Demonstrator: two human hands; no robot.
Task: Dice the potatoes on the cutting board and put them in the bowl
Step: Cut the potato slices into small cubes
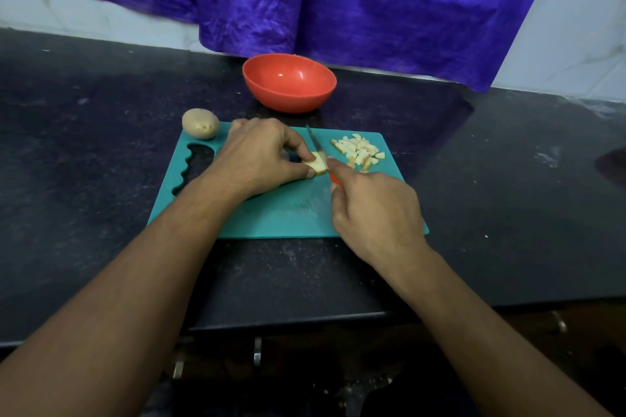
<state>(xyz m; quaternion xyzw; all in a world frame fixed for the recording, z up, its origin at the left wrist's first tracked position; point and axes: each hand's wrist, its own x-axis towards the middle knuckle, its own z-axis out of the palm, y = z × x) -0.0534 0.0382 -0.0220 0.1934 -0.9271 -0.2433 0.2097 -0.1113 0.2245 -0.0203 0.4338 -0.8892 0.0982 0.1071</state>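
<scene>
A teal cutting board (271, 217) lies on the dark counter. My left hand (257, 156) pinches a pale potato piece (318, 164) on the board between thumb and fingers. My right hand (376, 213) grips a red-handled knife (316, 145), whose blade rests on the right end of that piece. A heap of several potato dice (359, 151) sits on the board's far right part. One whole unpeeled potato (200, 123) rests at the board's far left corner. Behind the board stands an orange-red bowl (289, 82), and nothing shows inside it.
The black stone counter (491, 179) spreads wide on both sides of the board. A purple cloth (338, 0) hangs over the white tiled wall just behind the bowl. The counter's front edge runs below my forearms, with metal handles under it.
</scene>
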